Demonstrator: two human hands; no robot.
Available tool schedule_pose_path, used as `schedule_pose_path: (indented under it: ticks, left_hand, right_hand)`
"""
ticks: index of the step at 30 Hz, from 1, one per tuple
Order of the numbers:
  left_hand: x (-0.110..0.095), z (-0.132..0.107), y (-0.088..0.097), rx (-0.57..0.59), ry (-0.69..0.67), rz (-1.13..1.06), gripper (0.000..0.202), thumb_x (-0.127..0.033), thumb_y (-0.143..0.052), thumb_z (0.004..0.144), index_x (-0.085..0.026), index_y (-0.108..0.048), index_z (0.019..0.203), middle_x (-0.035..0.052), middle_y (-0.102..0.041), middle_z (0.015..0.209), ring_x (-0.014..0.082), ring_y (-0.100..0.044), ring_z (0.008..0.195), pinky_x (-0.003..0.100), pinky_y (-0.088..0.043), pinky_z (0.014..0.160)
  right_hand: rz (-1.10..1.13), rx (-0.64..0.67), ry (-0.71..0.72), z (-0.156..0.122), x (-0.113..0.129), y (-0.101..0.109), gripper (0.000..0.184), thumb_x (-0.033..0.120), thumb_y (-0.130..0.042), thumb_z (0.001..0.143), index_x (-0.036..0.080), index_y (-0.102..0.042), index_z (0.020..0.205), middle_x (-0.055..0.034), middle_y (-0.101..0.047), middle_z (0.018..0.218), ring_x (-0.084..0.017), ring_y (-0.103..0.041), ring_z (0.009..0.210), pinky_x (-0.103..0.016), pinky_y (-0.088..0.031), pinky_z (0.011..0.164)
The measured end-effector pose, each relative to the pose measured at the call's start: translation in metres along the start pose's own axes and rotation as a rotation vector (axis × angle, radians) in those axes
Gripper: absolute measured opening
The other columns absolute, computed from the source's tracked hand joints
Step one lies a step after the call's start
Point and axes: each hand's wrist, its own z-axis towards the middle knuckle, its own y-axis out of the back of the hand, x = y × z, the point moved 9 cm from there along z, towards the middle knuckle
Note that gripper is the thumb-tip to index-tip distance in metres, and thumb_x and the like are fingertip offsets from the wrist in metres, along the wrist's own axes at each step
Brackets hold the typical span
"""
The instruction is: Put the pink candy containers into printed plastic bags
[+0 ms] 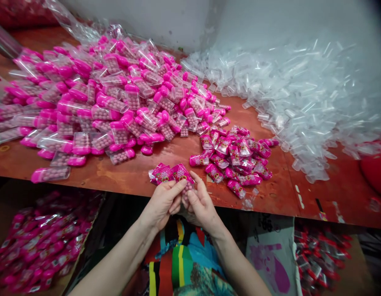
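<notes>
Table [122, 176]: red-brown board, taken as the landmark. Its far right carries a broad heap of clear sleeves [301, 98], loose and unfilled. Its far left carries a larger heap of pink-capped tubes [94, 94] of small beads, many in clear wrap, spilling toward the near edge. Right of centre lies a smaller cluster of labelled tubes [236, 158], kept apart from the plain ones, apparently as sorted stock. Below the table's left edge, a box [39, 242] holds more labelled tubes.

At the near edge, both hands meet over one tube [184, 185]. Left hand [162, 203]: grip closed, thumb and fingers pinching the tube and its label. Right hand [201, 205]: grip closed on the same tube, thumb pressing the label, apparently steadying it. A few labelled pieces fan out just left of it.
</notes>
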Motion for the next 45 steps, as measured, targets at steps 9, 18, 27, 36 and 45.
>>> schedule_pose_path:
  ticks: [9,18,27,36,45]
  left_hand:
    - [0.004,-0.002,-0.007,0.104,0.001,0.138,0.036,-0.043,-0.064,0.082,-0.015,-0.052,0.064,-0.0043,-0.051,0.050,0.0011,-0.031,0.032,0.017,-0.021,0.035]
    - [0.000,-0.011,-0.016,0.061,-0.061,0.334,0.037,-0.051,-0.050,0.088,-0.017,-0.063,0.088,-0.0025,-0.061,0.057,0.0051,-0.035,0.033,0.020,-0.024,0.038]
    - [-0.071,-0.059,0.073,-0.566,-0.598,0.662,0.016,-0.032,-0.064,0.081,-0.021,-0.075,0.084,0.0021,-0.069,0.070,0.0180,-0.061,0.066,0.025,-0.047,0.066]
    - [-0.055,-0.035,0.085,-0.528,-0.492,0.604,0.039,-0.024,-0.072,0.070,-0.027,-0.071,0.109,0.0002,-0.069,0.073,0.0175,-0.062,0.067,0.023,-0.047,0.062]
    - [-0.070,-0.036,0.069,-0.438,-0.531,0.405,0.016,-0.033,-0.073,0.072,-0.018,-0.072,0.077,0.0028,-0.064,0.079,0.0156,-0.057,0.072,0.023,-0.046,0.066]
  right_hand:
    - [0.057,0.115,-0.079,0.013,-0.005,0.007,0.060,0.045,-0.062,0.087,0.024,-0.035,0.137,0.0123,-0.045,0.049,-0.004,-0.031,0.032,-0.015,-0.024,0.034]
    - [-0.304,-0.190,0.135,0.024,0.052,0.048,0.050,0.048,-0.055,0.089,0.020,-0.046,0.130,0.0053,-0.057,0.058,-0.006,-0.038,0.035,-0.018,-0.029,0.036]
    - [-1.446,-0.142,0.501,0.029,0.078,-0.005,0.062,0.043,-0.052,0.092,0.020,-0.035,0.147,-0.0116,-0.059,0.094,-0.024,-0.057,0.080,-0.036,-0.048,0.071]
    - [-1.543,-0.051,0.525,0.039,0.007,-0.047,0.036,0.025,-0.042,0.098,0.023,-0.062,0.127,-0.0084,-0.054,0.086,-0.022,-0.051,0.080,-0.034,-0.044,0.073]
    - [-0.945,-0.104,0.533,0.029,0.033,-0.032,0.032,0.026,-0.051,0.094,0.032,-0.063,0.124,-0.0079,-0.054,0.109,-0.021,-0.054,0.099,-0.039,-0.046,0.089]
